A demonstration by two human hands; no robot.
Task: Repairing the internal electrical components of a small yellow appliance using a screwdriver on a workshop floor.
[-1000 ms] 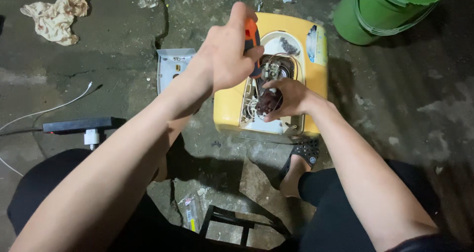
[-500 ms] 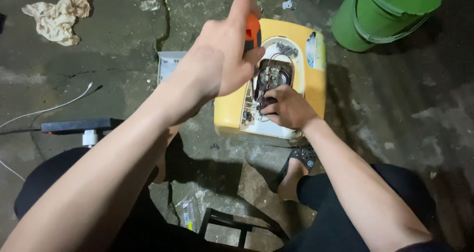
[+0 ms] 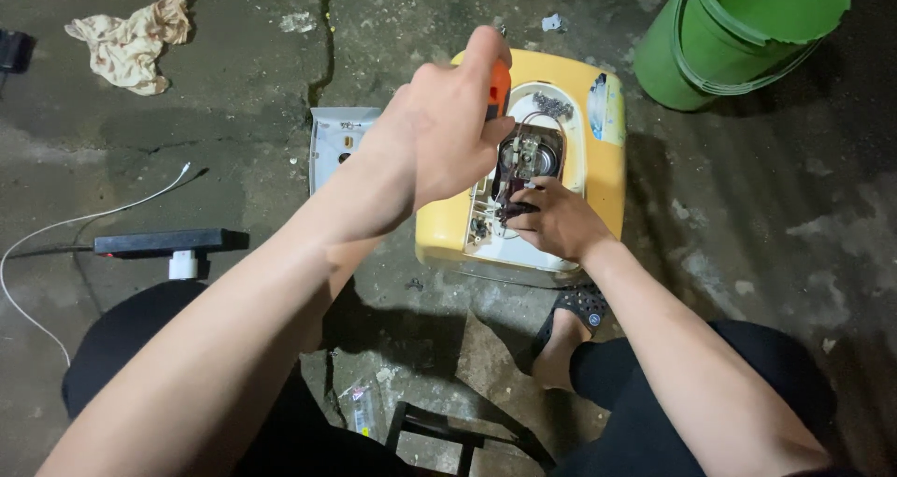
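Since a second ago, left hand point(image 3: 448, 131) has lifted slightly; right hand point(image 3: 551, 220) stays put.
Left fist is clenched round an orange screwdriver point(image 3: 500, 89), above the yellow casing point(image 3: 612, 173). Right fingers pinch parts inside its opening; the cover point(image 3: 332, 141) already lies on the floor beside, innards still exposed.

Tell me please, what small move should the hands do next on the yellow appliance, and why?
Probably keep the right hand steady on the inner parts while the left hand turns the orange-handled screwdriver. The yellow appliance lies open, the tool points down into its opening, and its tip is hidden, so I cannot confirm what it meets.
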